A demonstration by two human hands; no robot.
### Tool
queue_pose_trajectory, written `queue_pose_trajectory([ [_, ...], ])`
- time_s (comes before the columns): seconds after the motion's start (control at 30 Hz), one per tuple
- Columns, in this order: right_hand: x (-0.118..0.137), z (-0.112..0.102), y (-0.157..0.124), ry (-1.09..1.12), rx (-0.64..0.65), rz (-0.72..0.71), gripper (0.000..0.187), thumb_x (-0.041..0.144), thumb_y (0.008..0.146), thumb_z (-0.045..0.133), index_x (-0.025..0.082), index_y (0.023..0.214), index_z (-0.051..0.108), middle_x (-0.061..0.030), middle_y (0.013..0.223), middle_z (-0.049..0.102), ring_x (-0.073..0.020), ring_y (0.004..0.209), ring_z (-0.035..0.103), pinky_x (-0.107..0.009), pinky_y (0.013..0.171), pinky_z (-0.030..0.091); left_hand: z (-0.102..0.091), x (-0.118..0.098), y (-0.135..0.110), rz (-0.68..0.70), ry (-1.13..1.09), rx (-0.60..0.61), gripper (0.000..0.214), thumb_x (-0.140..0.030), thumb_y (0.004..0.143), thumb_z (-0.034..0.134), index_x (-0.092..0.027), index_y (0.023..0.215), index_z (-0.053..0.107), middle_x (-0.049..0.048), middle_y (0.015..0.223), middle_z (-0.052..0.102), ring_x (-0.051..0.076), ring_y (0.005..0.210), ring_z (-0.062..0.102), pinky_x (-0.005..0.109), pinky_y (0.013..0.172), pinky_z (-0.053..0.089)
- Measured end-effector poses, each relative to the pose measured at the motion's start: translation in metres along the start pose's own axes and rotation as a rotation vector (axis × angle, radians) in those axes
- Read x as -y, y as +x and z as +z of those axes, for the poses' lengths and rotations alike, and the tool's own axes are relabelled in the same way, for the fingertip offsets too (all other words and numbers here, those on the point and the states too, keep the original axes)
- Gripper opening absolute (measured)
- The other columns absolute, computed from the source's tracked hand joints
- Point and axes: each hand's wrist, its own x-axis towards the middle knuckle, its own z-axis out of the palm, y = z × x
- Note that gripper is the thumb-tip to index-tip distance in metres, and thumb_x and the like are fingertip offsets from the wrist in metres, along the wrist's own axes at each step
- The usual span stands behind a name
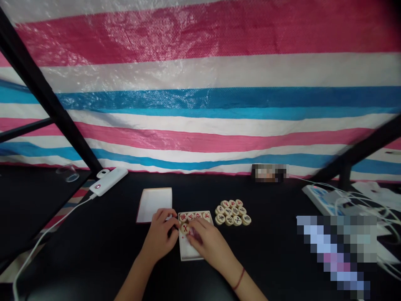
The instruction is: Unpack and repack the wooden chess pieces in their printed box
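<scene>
A shallow white box (189,252) lies before me with a row of round xiangqi pieces (191,216) with red characters along its far side. Another piece (185,228) is just in front of that row, at the fingertips of my right hand (206,239), which pinches it. Part of the box is hidden under that hand. My left hand (162,230) rests at the box's left edge, fingers bent and apart from the thumb, with nothing seen between them. Stacked xiangqi pieces (233,212) stand on the black table, right of the box.
Behind my left hand lies a box lid (156,205), white inside. A white power strip (109,181) with a cable is at the back left. Cables and another power strip (319,200) crowd the right side. A striped plastic sheet (200,96) hangs behind the table (266,259).
</scene>
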Motion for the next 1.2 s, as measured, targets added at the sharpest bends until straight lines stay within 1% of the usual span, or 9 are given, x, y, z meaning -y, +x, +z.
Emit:
queue_pose_trajectory([
  [0.13, 0.001, 0.001, 0.001, -0.071, 0.081, 0.063, 0.01, 0.015, 0.086, 0.053, 0.02, 0.092, 0.058, -0.003, 0.088, 0.063, -0.0175, 0.083, 0.059, -0.025, 0.072, 0.042, 0.001, 0.0, -0.001, 0.001, -0.009, 0.004, 0.02, -0.007, 0.075, 0.046, -0.021, 0.077, 0.061, 0.0056, 0.097, 0.058, 0.022, 0.094, 0.052, 0.042, 0.087, 0.045],
  [0.3, 0.002, 0.004, 0.006, -0.056, 0.081, 0.089, 0.009, 0.014, 0.086, 0.053, 0.021, 0.09, 0.057, -0.0024, 0.088, 0.064, -0.0166, 0.082, 0.06, -0.024, 0.07, 0.04, 0.001, 0.0, -0.001, 0.009, 0.006, -0.006, 0.02, -0.008, 0.077, 0.047, -0.021, 0.079, 0.062, 0.0053, 0.097, 0.059, 0.022, 0.096, 0.053, 0.041, 0.088, 0.045],
  [0.43, 0.005, 0.001, 0.003, -0.041, 0.057, 0.078, 0.009, 0.021, 0.088, 0.054, 0.021, 0.095, 0.059, -0.0029, 0.09, 0.066, -0.0169, 0.083, 0.062, -0.024, 0.071, 0.042, 0.0, -0.001, -0.001, 0.01, 0.048, -0.009, 0.015, -0.015, 0.081, 0.05, -0.022, 0.084, 0.062, 0.0055, 0.096, 0.06, 0.022, 0.095, 0.053, 0.041, 0.086, 0.045],
  [0.53, -0.007, -0.017, 0.0, -0.005, -0.081, 0.079, 0.016, 0.028, 0.09, 0.051, 0.021, 0.1, 0.06, -0.0043, 0.093, 0.067, -0.0176, 0.085, 0.063, -0.025, 0.074, 0.044, 0.001, -0.003, -0.001, 0.048, 0.081, -0.003, 0.017, -0.018, 0.083, 0.052, -0.023, 0.092, 0.065, 0.0061, 0.103, 0.06, 0.024, 0.102, 0.052, 0.043, 0.091, 0.044],
  [0.63, -0.038, -0.052, 0.005, -0.099, -0.216, 0.178, 0.023, 0.025, 0.09, 0.045, 0.019, 0.103, 0.062, -0.0073, 0.098, 0.067, -0.0185, 0.084, 0.063, -0.028, 0.075, 0.046, 0.003, -0.006, -0.002, 0.11, 0.108, 0.03, 0.027, -0.018, 0.081, 0.054, -0.027, 0.102, 0.067, 0.0063, 0.118, 0.056, 0.027, 0.114, 0.047, 0.045, 0.096, 0.041],
  [0.73, -0.075, -0.09, 0.019, -0.233, -0.119, 0.274, 0.023, 0.022, 0.085, 0.05, 0.017, 0.099, 0.067, -0.008, 0.103, 0.068, -0.0196, 0.089, 0.064, -0.028, 0.082, 0.045, 0.006, -0.011, -0.002, 0.135, 0.12, 0.07, 0.034, -0.016, 0.077, 0.056, -0.029, 0.107, 0.066, 0.0062, 0.126, 0.054, 0.029, 0.118, 0.044, 0.047, 0.097, 0.041],
  [0.87, -0.096, -0.119, 0.04, -0.256, 0.173, 0.288, 0.028, 0.025, 0.082, 0.055, 0.015, 0.104, 0.07, -0.0084, 0.105, 0.07, -0.0193, 0.096, 0.065, -0.024, 0.085, 0.045, 0.008, -0.012, -0.002, 0.126, 0.126, 0.065, 0.038, -0.015, 0.075, 0.056, -0.028, 0.11, 0.064, 0.0067, 0.122, 0.056, 0.028, 0.116, 0.046, 0.046, 0.096, 0.041],
  [0.97, -0.094, -0.121, 0.051, -0.271, 0.292, 0.3, 0.03, 0.029, 0.081, 0.059, 0.016, 0.104, 0.071, -0.007, 0.099, 0.072, -0.0187, 0.089, 0.067, -0.023, 0.078, 0.046, 0.006, -0.011, -0.002, 0.116, 0.131, 0.039, 0.038, -0.016, 0.076, 0.056, -0.028, 0.11, 0.064, 0.0067, 0.119, 0.057, 0.028, 0.115, 0.047, 0.045, 0.095, 0.042],
  [1.2, -0.092, -0.108, 0.064, -0.346, 0.343, 0.37, 0.026, 0.015, 0.072, 0.061, 0.016, 0.093, 0.075, -0.0071, 0.088, 0.073, -0.0181, 0.079, 0.067, -0.022, 0.065, 0.044, 0.006, -0.007, -0.003, 0.097, 0.116, 0.041, 0.033, -0.016, 0.078, 0.056, -0.026, 0.107, 0.064, 0.0069, 0.115, 0.058, 0.027, 0.112, 0.048, 0.045, 0.095, 0.042],
])
